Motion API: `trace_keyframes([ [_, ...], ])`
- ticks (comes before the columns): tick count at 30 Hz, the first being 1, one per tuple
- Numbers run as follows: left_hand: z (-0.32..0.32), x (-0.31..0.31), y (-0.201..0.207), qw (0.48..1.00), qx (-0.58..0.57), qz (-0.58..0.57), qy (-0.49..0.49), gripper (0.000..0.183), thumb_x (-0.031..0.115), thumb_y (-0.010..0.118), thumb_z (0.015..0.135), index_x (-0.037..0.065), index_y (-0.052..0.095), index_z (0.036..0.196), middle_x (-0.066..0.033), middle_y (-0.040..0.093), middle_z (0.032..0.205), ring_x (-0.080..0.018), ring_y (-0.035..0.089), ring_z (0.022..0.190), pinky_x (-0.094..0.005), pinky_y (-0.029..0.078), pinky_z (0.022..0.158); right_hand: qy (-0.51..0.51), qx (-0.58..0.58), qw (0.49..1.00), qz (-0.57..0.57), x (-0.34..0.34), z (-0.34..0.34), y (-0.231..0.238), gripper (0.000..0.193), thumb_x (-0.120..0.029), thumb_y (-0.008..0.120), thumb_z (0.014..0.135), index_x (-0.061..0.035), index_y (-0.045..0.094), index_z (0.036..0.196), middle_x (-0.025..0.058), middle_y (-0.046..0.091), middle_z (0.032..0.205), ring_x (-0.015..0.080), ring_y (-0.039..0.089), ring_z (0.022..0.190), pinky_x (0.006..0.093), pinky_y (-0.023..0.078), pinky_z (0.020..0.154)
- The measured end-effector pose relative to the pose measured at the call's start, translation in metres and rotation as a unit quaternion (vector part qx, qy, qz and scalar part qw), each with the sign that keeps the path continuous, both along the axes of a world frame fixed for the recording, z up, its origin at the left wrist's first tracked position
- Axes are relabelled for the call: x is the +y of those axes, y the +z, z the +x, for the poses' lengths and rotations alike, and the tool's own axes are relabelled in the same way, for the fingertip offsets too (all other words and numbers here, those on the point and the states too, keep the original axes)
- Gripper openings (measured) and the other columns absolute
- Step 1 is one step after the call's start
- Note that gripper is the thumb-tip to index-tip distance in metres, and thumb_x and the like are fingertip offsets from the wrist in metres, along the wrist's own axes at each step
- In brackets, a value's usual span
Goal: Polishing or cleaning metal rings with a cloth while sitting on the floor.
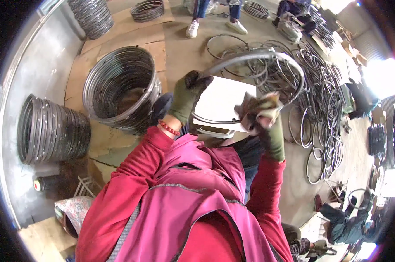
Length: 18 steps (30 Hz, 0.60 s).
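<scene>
Steel rim (267, 56), grey, a bare wheel hoop, held up in front of the person's chest, above a white board (223, 102) that lies across the lap. Hoop is tilted: its far arc rises away from the body, its near arc dips behind the board's edge toward the lap.

Left hand (189, 91), in a dark green glove, grip closed round the rim's left arc, fingers wrapped over the metal. Red bead bracelet (169, 128) shows at that wrist, above the red sleeve.

Right hand (267, 124), also gloved green, grip bunched tight on a crumpled brownish rag (257, 109). Rag is pressed against the rim's lower right portion, or just beside it; exact contact cannot be told, the cloth hides it.

Key relation: rim spans between the two hands, left hand on the left arc, rag hand lower and to the right. Untouched upper right arc lies up and away from the rag hand, nearer to it than to the left hand. The hoop's plane faces the person roughly.

Round about, on the floor: a tall stack of rims (121, 87) standing like a drum just left of the left arm; another stack (53, 131) lying on its side further left by the wall; loose rims (324, 109) scattered on the right. Another person's white shoes (215, 28) at the far edge of the floor, well apart.
</scene>
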<state>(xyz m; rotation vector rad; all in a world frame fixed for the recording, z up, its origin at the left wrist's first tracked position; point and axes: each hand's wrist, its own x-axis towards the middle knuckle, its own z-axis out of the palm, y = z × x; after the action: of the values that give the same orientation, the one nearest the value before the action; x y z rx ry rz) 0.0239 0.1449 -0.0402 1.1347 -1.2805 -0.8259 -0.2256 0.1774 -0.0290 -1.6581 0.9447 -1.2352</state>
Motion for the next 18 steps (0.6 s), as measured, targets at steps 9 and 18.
trace_keyframes([
  [9,0.155,0.019,-0.010,0.888,0.442,0.085,0.095,0.025,0.040,0.059,0.084,0.017,0.053,0.080,0.0109,0.027,0.051,-0.0030,0.025,0.043,-0.0203,0.022,0.039,0.053,-0.076,0.930,0.356,0.055,0.016,-0.067,0.018,-0.010,0.053,0.087,0.0026,0.053,0.099,0.0023,0.057,0.089,0.0088,0.053,0.073,0.0208,0.045,0.071],
  [18,0.287,0.093,-0.059,0.757,0.634,0.043,0.149,0.029,0.041,0.060,0.083,0.019,0.048,0.070,0.0102,0.026,0.048,-0.0043,0.027,0.041,-0.0197,0.026,0.037,0.021,-0.155,0.894,0.420,0.057,-0.009,-0.160,0.021,-0.004,0.056,0.084,0.0031,0.053,0.103,0.0061,0.059,0.094,0.0140,0.059,0.081,0.0259,0.049,0.074],
])
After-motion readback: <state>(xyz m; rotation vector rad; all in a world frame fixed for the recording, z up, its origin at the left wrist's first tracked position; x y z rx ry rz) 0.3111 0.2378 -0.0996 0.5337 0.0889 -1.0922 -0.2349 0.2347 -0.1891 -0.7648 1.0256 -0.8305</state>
